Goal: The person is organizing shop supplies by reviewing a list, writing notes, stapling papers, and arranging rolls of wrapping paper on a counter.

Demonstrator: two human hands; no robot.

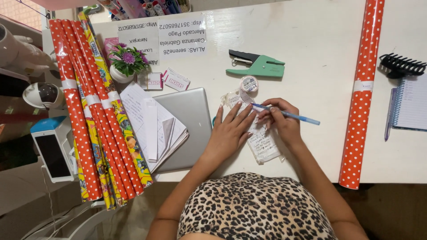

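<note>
Resting flat on a small paper slip (262, 142) in the middle of the white table (320, 53), the left hand (230, 133), fingers spread wide and pressing the slip down. Pinching a blue pen (289, 114) between thumb and first fingers, the right hand (281, 122), pen tip down on the top of the slip. Slip lying in a clear plastic sleeve, near the table's front edge, covered in small handwriting.

Just left of the left hand, a closed grey laptop (187, 129), partly under a pile of white papers (151, 129). Past the papers, a bunch of wrapping paper rolls (95, 129), some red with white dots, some yellow with pictures, each banded with white tape. Right of the hands, one more red dotted roll (362, 89), lying long across the table, well apart from the slip.

Just beyond the fingertips, a small round roll of tape (249, 83). Behind that, a green hole punch with a black handle (258, 66). Taped to the far side of the table, two white square signs (162, 38) with dark print, upside down from here. Near them, a little white pot with purple flowers (126, 62) and small pink and white cards (164, 81). At the far right, a black hair clip (401, 66) and a spiral notebook (410, 104). Nothing between the hands and the slip.
</note>
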